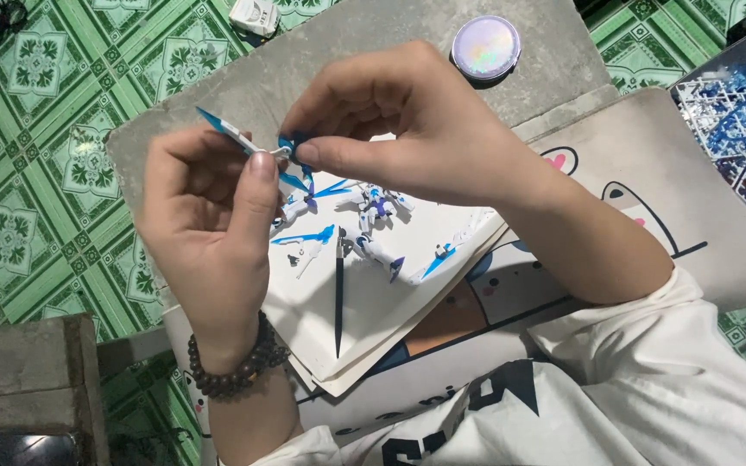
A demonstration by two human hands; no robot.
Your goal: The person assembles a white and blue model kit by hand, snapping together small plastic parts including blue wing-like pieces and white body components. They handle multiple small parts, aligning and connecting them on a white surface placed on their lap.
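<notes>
My left hand (213, 229), with a dark bead bracelet at the wrist, pinches a thin white and blue model wing piece (233, 131) between thumb and fingers. My right hand (390, 116) meets it from the right, its fingertips closed on a small blue part (289, 147) at the wing's end. Both hands hover above a stack of white paper (364, 319). On the paper lie a partly built white and blue model figure (373, 216), loose blue and white parts (308, 242) and a thin black tool (338, 293).
A grey board (554, 52) on the green patterned floor (36, 173) carries a round iridescent lid (486, 45). A box of blue and white plastic runners (736, 121) sits at the right edge. A cushion with a cartoon print (649, 173) lies under the paper. A concrete block (28, 371) stands lower left.
</notes>
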